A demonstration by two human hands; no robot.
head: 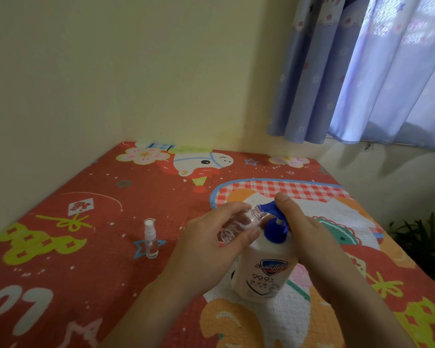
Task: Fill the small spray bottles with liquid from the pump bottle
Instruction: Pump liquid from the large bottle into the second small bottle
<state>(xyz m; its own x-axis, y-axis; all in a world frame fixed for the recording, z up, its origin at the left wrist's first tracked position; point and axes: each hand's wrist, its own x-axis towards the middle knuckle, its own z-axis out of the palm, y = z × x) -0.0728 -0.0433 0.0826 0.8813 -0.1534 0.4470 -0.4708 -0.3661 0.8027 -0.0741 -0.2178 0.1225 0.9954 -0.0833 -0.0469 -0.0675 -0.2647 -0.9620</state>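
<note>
Filling a small clear bottle at the pump spout.

The left hand (211, 243) grips an uncapped spray bottle (239, 223), tilted, mouth at the blue pump head (274, 217), which the right hand (304, 222) presses. The white pump bottle (264, 275) stands near the patterned mat's (60, 222) right edge; likely heavy and steady. The small bottle looks light and slippery, best held round its body. Its fill level is hidden. A capped spray bottle (151, 241) stands apart, left.
</note>
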